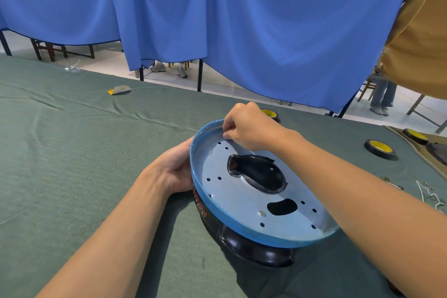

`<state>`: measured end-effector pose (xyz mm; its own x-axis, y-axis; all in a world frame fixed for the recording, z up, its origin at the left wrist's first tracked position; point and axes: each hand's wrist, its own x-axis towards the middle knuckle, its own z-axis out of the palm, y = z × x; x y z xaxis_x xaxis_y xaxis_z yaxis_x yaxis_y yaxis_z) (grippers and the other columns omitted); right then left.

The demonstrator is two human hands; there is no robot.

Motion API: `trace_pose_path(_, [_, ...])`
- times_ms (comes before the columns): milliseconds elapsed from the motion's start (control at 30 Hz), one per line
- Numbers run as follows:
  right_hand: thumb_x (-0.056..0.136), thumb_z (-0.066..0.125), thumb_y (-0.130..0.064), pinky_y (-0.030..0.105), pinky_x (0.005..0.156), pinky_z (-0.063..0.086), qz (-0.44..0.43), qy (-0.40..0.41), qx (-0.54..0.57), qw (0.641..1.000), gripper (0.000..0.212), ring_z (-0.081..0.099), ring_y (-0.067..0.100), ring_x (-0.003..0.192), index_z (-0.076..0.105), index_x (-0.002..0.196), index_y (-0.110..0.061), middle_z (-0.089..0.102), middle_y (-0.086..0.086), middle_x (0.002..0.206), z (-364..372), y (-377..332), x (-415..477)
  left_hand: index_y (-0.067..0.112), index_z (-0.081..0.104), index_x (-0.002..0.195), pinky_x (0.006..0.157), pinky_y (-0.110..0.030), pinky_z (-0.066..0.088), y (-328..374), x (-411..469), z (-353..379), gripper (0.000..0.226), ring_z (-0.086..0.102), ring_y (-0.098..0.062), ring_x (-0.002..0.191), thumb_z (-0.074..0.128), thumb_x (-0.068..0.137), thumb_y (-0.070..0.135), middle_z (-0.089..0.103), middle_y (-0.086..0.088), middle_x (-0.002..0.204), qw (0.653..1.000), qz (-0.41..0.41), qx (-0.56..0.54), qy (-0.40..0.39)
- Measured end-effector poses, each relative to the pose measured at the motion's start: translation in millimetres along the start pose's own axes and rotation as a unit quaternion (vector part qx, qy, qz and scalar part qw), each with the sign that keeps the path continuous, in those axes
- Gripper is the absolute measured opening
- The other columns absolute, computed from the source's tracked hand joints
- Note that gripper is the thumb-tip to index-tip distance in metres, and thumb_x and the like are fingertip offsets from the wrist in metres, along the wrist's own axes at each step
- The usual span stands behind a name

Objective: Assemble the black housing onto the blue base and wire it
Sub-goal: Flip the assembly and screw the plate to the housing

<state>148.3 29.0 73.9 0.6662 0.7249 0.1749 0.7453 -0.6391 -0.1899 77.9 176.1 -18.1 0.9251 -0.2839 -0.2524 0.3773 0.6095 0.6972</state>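
The round blue base (244, 227) lies tilted on top of the black housing (256, 249), its silvery inner plate facing up with several small holes and two larger cutouts. Black housing shows through the big cutout (261, 174). My left hand (174, 172) grips the left side of the base and housing from outside. My right hand (246, 126) is at the far rim, fingers curled, thumb and forefinger pinching something small against the plate near a hole; what it pinches is hidden.
Green cloth covers the table (72, 152). Three black tape rolls with yellow cores lie at the right (379, 149), (416, 135), (269, 113). White wires and small hardware (428, 193) lie at the far right. A small grey-and-yellow piece (119, 90) sits far left. Blue curtains hang behind.
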Motion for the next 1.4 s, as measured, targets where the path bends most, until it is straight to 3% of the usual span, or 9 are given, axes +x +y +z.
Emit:
trace_pose_path(167, [0.087, 0.065, -0.006, 0.033, 0.081, 0.053, -0.015, -0.017, 0.013, 1.0, 0.016, 0.058, 0.02, 0.093, 0.076, 0.094, -0.013, 0.067, 0.003, 0.09, -6.3, 3.0, -0.9, 0.006, 0.074, 0.074, 0.065, -0.031, 0.056, -0.5, 1.7, 1.2, 0.03, 0.068, -0.023, 0.068, 0.054, 0.09, 0.022, 0.072, -0.009, 0.078, 1.0, -0.008, -0.018, -0.019])
trace_pose_path(300, [0.091, 0.064, -0.015, 0.038, 0.083, 0.053, -0.013, -0.017, -0.02, 1.0, 0.011, 0.059, 0.026, 0.09, 0.074, 0.095, -0.012, 0.065, 0.009, 0.094, -0.1, 3.3, 0.6, 0.008, 0.073, 0.073, 0.064, -0.031, 0.055, -0.3, -0.4, 4.2, 0.023, 0.067, -0.022, 0.067, 0.06, 0.085, 0.022, 0.071, -0.007, 0.077, 1.0, -0.006, -0.009, -0.023])
trace_pose_path(400, [0.096, 0.059, -0.029, 0.033, 0.067, 0.046, -0.008, -0.014, -0.051, 0.999, 0.025, 0.056, 0.025, 0.077, 0.066, 0.076, -0.015, 0.062, 0.007, 0.079, -1.1, 3.5, -1.8, 0.008, 0.071, 0.084, 0.07, -0.032, 0.056, 1.4, -2.5, 7.2, 0.016, 0.067, -0.023, 0.074, 0.069, 0.082, 0.024, 0.071, -0.009, 0.085, 0.999, -0.011, 0.028, -0.034])
trace_pose_path(467, [0.098, 0.052, -0.035, 0.031, 0.055, 0.037, -0.001, -0.006, -0.039, 0.999, 0.041, 0.05, 0.021, 0.065, 0.056, 0.063, -0.016, 0.055, 0.003, 0.064, -5.9, 5.4, -5.7, 0.008, 0.072, 0.093, 0.073, -0.033, 0.056, 1.7, -1.7, 6.8, 0.031, 0.069, -0.024, 0.08, 0.069, 0.084, 0.038, 0.073, -0.01, 0.092, 0.998, -0.01, 0.04, -0.039])
trace_pose_path(633, [0.095, 0.061, -0.022, 0.031, 0.08, 0.053, -0.025, 0.005, 0.006, 1.0, 0.018, 0.061, 0.016, 0.087, 0.073, 0.106, -0.016, 0.065, -0.002, 0.092, -14.7, 12.5, -15.5, 0.01, 0.076, 0.103, 0.08, -0.038, 0.056, 4.1, -3.0, 6.6, 0.07, 0.07, -0.028, 0.097, 0.05, 0.086, 0.072, 0.073, -0.012, 0.11, 0.998, 0.0, 0.042, -0.047])
trace_pose_path(767, [0.092, 0.06, -0.008, 0.023, 0.077, 0.045, -0.054, 0.005, 0.0, 0.999, 0.022, 0.055, 0.014, 0.087, 0.075, 0.107, -0.015, 0.068, 0.001, 0.1, -8.4, 6.7, -15.6, 0.009, 0.076, 0.104, 0.079, -0.039, 0.057, 7.4, -10.0, 8.7, 0.064, 0.071, -0.029, 0.093, 0.06, 0.083, 0.068, 0.073, -0.013, 0.107, 0.997, 0.008, 0.063, -0.039])
trace_pose_path(967, [0.088, 0.059, -0.002, 0.034, 0.083, 0.051, -0.076, -0.008, -0.012, 0.997, 0.023, 0.06, 0.02, 0.091, 0.075, 0.102, -0.012, 0.07, 0.005, 0.098, -7.1, -3.1, -12.5, 0.011, 0.078, 0.094, 0.074, -0.035, 0.058, 14.9, -15.3, 5.3, 0.049, 0.072, -0.026, 0.084, 0.07, 0.077, 0.057, 0.075, -0.011, 0.098, 0.996, 0.008, 0.088, -0.002])
trace_pose_path(1267, [0.092, 0.055, -0.01, 0.036, 0.078, 0.051, -0.075, -0.025, -0.118, 0.99, 0.017, 0.059, 0.028, 0.091, 0.071, 0.094, -0.011, 0.069, 0.008, 0.094, 3.6, -10.5, -2.8, 0.013, 0.078, 0.085, 0.067, -0.031, 0.057, 13.6, -10.8, 5.1, 0.044, 0.072, -0.023, 0.077, 0.067, 0.078, 0.055, 0.075, -0.008, 0.089, 0.995, 0.013, 0.093, 0.012])
trace_pose_path(1400, [0.095, 0.052, -0.012, 0.038, 0.071, 0.05, -0.067, -0.037, -0.137, 0.988, 0.012, 0.057, 0.028, 0.081, 0.057, 0.084, -0.012, 0.062, 0.01, 0.088, 9.9, -10.5, -1.4, 0.013, 0.078, 0.083, 0.066, -0.031, 0.057, 12.8, -9.7, 5.7, 0.045, 0.072, -0.023, 0.074, 0.067, 0.077, 0.056, 0.075, -0.008, 0.087, 0.994, 0.015, 0.101, 0.023])
